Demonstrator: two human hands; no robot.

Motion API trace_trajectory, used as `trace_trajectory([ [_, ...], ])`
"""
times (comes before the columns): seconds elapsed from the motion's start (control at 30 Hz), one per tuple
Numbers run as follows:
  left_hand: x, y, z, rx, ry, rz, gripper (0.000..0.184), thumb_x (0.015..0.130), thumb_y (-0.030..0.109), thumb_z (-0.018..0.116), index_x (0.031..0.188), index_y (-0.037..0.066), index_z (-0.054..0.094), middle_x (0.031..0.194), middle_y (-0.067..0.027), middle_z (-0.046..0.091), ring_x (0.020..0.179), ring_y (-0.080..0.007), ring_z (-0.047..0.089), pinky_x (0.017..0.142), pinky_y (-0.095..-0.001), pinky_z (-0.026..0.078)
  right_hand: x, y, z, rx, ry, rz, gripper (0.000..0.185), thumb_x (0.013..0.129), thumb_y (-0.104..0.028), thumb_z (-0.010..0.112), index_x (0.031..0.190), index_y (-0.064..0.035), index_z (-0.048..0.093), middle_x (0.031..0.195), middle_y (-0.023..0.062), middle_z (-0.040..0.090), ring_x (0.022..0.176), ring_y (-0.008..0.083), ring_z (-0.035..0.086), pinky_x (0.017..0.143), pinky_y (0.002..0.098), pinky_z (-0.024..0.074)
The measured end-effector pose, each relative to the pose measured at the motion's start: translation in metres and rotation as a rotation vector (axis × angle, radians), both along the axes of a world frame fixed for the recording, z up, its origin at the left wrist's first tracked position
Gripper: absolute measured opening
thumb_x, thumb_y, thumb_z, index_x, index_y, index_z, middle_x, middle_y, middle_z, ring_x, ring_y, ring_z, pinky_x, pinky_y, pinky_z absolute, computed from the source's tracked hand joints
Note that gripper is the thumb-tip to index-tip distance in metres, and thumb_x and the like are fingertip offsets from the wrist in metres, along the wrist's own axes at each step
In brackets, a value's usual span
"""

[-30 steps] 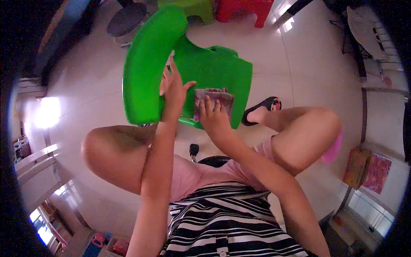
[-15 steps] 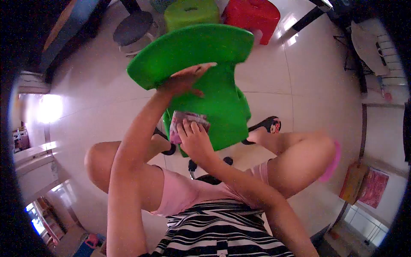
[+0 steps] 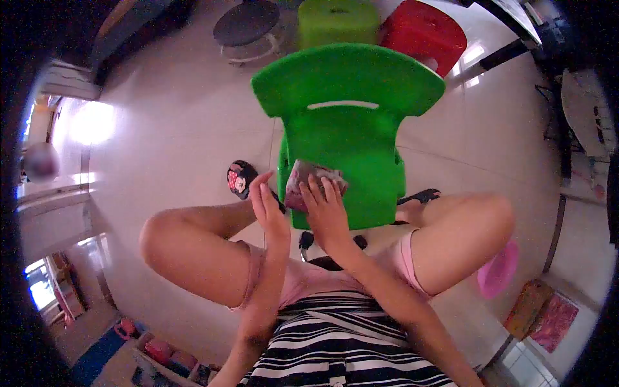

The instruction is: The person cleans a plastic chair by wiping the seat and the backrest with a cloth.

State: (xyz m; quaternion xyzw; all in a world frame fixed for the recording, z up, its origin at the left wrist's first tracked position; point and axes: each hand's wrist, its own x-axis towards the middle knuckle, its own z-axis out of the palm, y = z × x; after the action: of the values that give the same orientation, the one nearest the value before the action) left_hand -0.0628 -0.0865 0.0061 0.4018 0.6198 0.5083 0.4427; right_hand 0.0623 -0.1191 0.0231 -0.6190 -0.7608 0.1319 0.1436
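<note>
A green chair [image 3: 342, 138] with a slotted backrest stands between my knees. On the front left of its seat lies a folded, greyish-pink cloth [image 3: 298, 187]. My right hand [image 3: 327, 209] presses on the cloth, fingers bent over its top and the thumb hidden. To the left of the seat, my left hand [image 3: 269, 209] is raised with its fingers stretched out and nothing in it. It is apart from the cloth.
Beyond the chair stand a round dark stool [image 3: 246, 22], a lime-green stool [image 3: 338, 22] and a red stool [image 3: 425, 32]. A pink round object [image 3: 498, 269] is beside my right knee. A box with coloured things [image 3: 167, 355] sits at lower left.
My left hand has come off the chair's backrest and drawn back towards me, left of the seat. My right hand stays on the cloth. The view has shifted, so the chair appears farther right.
</note>
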Motion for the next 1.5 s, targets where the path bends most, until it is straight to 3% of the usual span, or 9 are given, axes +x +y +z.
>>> trace_trajectory([
  [0.07, -0.004, -0.031, -0.027, -0.247, -0.115, 0.328, 0.042, 0.099, 0.038, 0.037, 0.129, 0.010, 0.047, 0.115, -0.0094, 0.056, 0.110, -0.0234, 0.052, 0.096, -0.0354, 0.038, -0.001, 0.000, -0.004, 0.026, 0.023, 0.003, 0.060, 0.075, -0.008, 0.062, 0.132, -0.0069, 0.045, 0.138, 0.0121, 0.042, 0.129, 0.0349, 0.035, 0.109, 0.0490, 0.0265],
  [0.17, 0.003, -0.054, -0.037, -0.658, -0.559, 0.253, 0.052, 0.099, 0.048, 0.028, 0.132, 0.011, 0.043, 0.135, -0.0099, 0.045, 0.125, -0.0209, 0.040, 0.102, -0.0403, 0.032, 0.003, -0.005, 0.000, 0.011, 0.110, 0.017, 0.059, 0.077, -0.009, 0.060, 0.134, -0.0090, 0.043, 0.140, 0.0104, 0.041, 0.131, 0.0348, 0.033, 0.111, 0.0489, 0.0247],
  [0.27, 0.019, -0.061, -0.057, -0.659, -0.952, 0.173, 0.055, 0.097, 0.051, 0.030, 0.133, 0.011, 0.043, 0.134, -0.0100, 0.046, 0.125, -0.0229, 0.042, 0.102, -0.0411, 0.033, 0.009, -0.013, -0.004, -0.027, 0.114, 0.066, 0.059, 0.078, -0.009, 0.059, 0.135, -0.0095, 0.043, 0.141, 0.0100, 0.041, 0.133, 0.0351, 0.032, 0.111, 0.0494, 0.0237],
  [0.3, 0.017, -0.061, -0.077, -0.498, -1.095, 0.028, 0.055, 0.097, 0.051, 0.032, 0.132, 0.011, 0.043, 0.132, -0.0082, 0.048, 0.119, -0.0224, 0.048, 0.098, -0.0407, 0.039, 0.009, -0.014, -0.004, -0.026, 0.107, 0.075, 0.059, 0.078, -0.009, 0.059, 0.135, -0.0097, 0.043, 0.141, 0.0100, 0.040, 0.133, 0.0350, 0.031, 0.111, 0.0494, 0.0234],
  [0.5, 0.018, -0.063, -0.091, -0.524, -0.998, 0.118, 0.049, 0.098, 0.045, 0.029, 0.131, 0.012, 0.044, 0.126, -0.0047, 0.052, 0.110, -0.0214, 0.055, 0.087, -0.0395, 0.048, 0.008, -0.011, -0.001, -0.027, 0.102, 0.138, 0.057, 0.079, -0.008, 0.058, 0.134, -0.0100, 0.044, 0.141, 0.0098, 0.041, 0.134, 0.0354, 0.030, 0.111, 0.0497, 0.0227],
  [0.7, 0.027, -0.057, -0.045, -0.546, -0.811, 0.166, 0.048, 0.099, 0.043, 0.026, 0.131, 0.011, 0.043, 0.125, -0.0074, 0.052, 0.111, -0.0237, 0.055, 0.087, -0.0419, 0.049, 0.005, 0.007, 0.004, 0.011, 0.157, 0.210, 0.052, 0.080, -0.008, 0.055, 0.132, -0.0090, 0.047, 0.141, 0.0091, 0.040, 0.134, 0.0367, 0.030, 0.110, 0.0509, 0.0229],
  [0.8, 0.020, -0.061, -0.063, -0.558, -0.892, 0.201, 0.046, 0.099, 0.043, 0.028, 0.128, 0.011, 0.045, 0.121, -0.0088, 0.054, 0.107, -0.0243, 0.057, 0.084, -0.0406, 0.051, -0.004, 0.022, 0.001, 0.051, 0.166, 0.230, 0.050, 0.080, -0.009, 0.054, 0.130, -0.0088, 0.048, 0.142, 0.0090, 0.040, 0.134, 0.0366, 0.029, 0.110, 0.0507, 0.0227],
  [1.1, 0.021, -0.047, -0.053, -0.540, -0.708, 0.193, 0.038, 0.099, 0.041, 0.034, 0.112, 0.011, 0.053, 0.100, -0.0042, 0.061, 0.085, -0.0164, 0.062, 0.065, -0.0314, 0.052, -0.031, 0.057, -0.014, 0.034, 0.166, 0.278, 0.047, 0.078, -0.009, 0.054, 0.125, -0.0112, 0.054, 0.143, 0.0073, 0.039, 0.135, 0.0347, 0.028, 0.113, 0.0489, 0.0177],
  [1.5, 0.030, -0.037, -0.039, -0.485, -0.628, 0.284, 0.040, 0.098, 0.039, 0.034, 0.111, 0.008, 0.056, 0.102, -0.0046, 0.061, 0.090, -0.0178, 0.062, 0.070, -0.0304, 0.052, 0.013, 0.036, -0.010, -0.071, 0.259, 0.304, 0.046, 0.084, -0.005, 0.039, 0.126, -0.0129, 0.055, 0.141, 0.0083, 0.043, 0.134, 0.0348, 0.033, 0.112, 0.0480, 0.0202],
])
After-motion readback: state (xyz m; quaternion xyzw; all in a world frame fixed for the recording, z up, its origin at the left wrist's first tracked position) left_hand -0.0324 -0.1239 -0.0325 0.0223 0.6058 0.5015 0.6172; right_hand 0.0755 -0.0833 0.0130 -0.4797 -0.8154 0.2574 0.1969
